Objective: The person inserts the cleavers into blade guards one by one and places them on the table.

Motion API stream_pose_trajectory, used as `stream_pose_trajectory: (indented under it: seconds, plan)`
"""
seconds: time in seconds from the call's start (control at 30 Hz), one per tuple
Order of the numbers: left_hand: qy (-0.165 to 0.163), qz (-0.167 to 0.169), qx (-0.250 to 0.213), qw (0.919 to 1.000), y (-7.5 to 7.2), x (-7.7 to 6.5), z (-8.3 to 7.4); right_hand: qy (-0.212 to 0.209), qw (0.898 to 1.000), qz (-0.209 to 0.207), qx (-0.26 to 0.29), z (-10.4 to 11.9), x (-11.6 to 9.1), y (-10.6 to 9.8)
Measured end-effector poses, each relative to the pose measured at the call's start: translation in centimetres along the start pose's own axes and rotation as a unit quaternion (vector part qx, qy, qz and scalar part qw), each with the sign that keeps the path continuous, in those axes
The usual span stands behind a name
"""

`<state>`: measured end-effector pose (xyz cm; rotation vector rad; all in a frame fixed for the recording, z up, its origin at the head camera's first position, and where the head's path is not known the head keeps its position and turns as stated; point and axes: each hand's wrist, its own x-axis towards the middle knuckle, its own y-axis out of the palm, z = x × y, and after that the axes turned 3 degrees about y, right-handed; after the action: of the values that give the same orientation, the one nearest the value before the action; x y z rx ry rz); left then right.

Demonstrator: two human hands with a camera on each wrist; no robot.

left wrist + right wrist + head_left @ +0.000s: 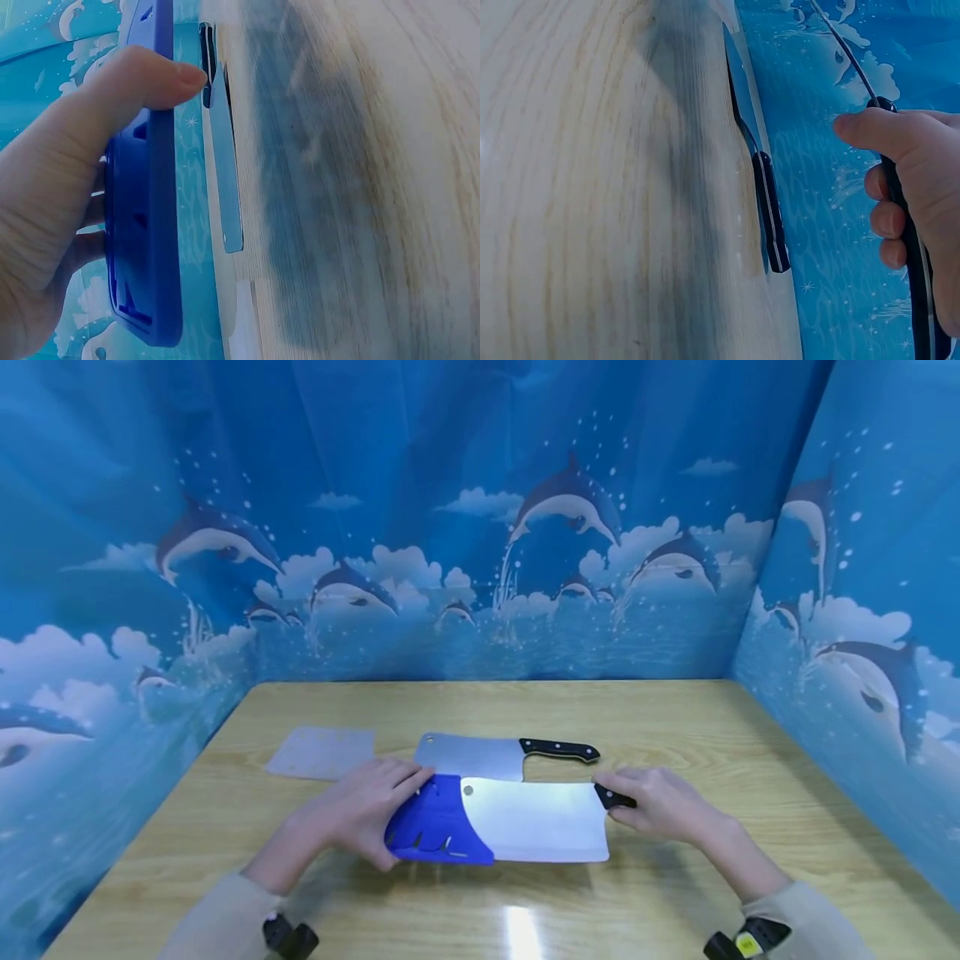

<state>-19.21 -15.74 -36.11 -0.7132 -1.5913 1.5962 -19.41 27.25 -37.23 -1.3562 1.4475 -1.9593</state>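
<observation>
At frame centre, the left hand (358, 810) grips the blue blade guard (435, 823) while the right hand (660, 802) clasps the cleaver (536, 820) handle, aligning blade with guard above the desk (675, 718).

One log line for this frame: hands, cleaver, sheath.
left hand: grips blue sheath | right hand: grips cleaver handle | blade tip in sheath | second cleaver: on table

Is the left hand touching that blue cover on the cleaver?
Touching. The left wrist view shows the left hand gripping the blue cover, thumb over one face and fingers behind it.
</observation>
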Motion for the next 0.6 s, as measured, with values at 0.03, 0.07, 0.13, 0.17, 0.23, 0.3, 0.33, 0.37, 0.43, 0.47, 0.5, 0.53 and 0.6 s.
stream_pose_trajectory:
  seconds: [0.03, 0.07, 0.13, 0.17, 0.23, 0.3, 0.33, 0.37, 0.43, 0.47, 0.5, 0.53, 0.6]
  plan:
    - [0.0, -0.001, -0.002, 1.0, 0.0, -0.1, -0.1, 0.003, 1.0, 0.003, 0.004, 0.0, 0.0, -0.1]
    - [-0.001, -0.002, -0.003, 1.0, 0.0, -0.1, -0.1, 0.007, 1.0, 0.006, 0.008, 0.1, 0.1, -0.1]
    - [0.007, -0.01, 0.001, 0.9999, 0.0, -0.2, -0.1, 0.009, 1.0, 0.013, 0.014, 0.1, 0.2, -0.3]
    - [0.013, -0.012, 0.006, 0.9998, -0.1, -0.2, -0.1, 0.007, 1.0, 0.016, 0.012, 0.1, 0.4, -0.4]
    - [0.021, -0.01, 0.012, 0.9996, -0.3, -0.1, 0.0, 0.0, 1.0, 0.02, 0.007, 0.0, 0.6, -0.4]
    - [0.028, -0.008, 0.018, 0.9994, -0.4, -0.1, 0.1, -0.008, 1.0, 0.024, 0.001, 0.0, 0.9, -0.4]
    - [0.027, -0.004, 0.019, 0.9994, -0.4, -0.1, 0.0, -0.012, 1.0, 0.024, -0.007, 0.0, 0.9, -0.3]
    - [0.023, -0.002, 0.02, 0.9995, -0.4, -0.1, 0.0, -0.014, 1.0, 0.022, -0.011, 0.0, 1.0, -0.3]
    - [0.013, -0.004, 0.024, 0.9996, -0.4, -0.2, -0.1, -0.016, 1.0, 0.017, -0.018, 0.0, 1.0, 0.0]
    - [0.007, -0.006, 0.029, 0.9995, -0.3, -0.3, -0.3, -0.016, 1.0, 0.015, -0.019, 0.0, 0.9, 0.1]
    - [0.002, -0.01, 0.035, 0.9993, -0.2, -0.4, -0.5, -0.017, 1.0, 0.012, -0.02, 0.1, 0.9, 0.2]
    - [-0.002, -0.015, 0.042, 0.999, 0.0, -0.6, -0.8, -0.02, 1.0, 0.01, -0.02, 0.1, 0.8, 0.4]
    - [-0.006, -0.024, 0.058, 0.998, 0.3, -0.8, -1.4, -0.025, 1.0, 0.008, -0.012, 0.3, 0.5, 0.5]
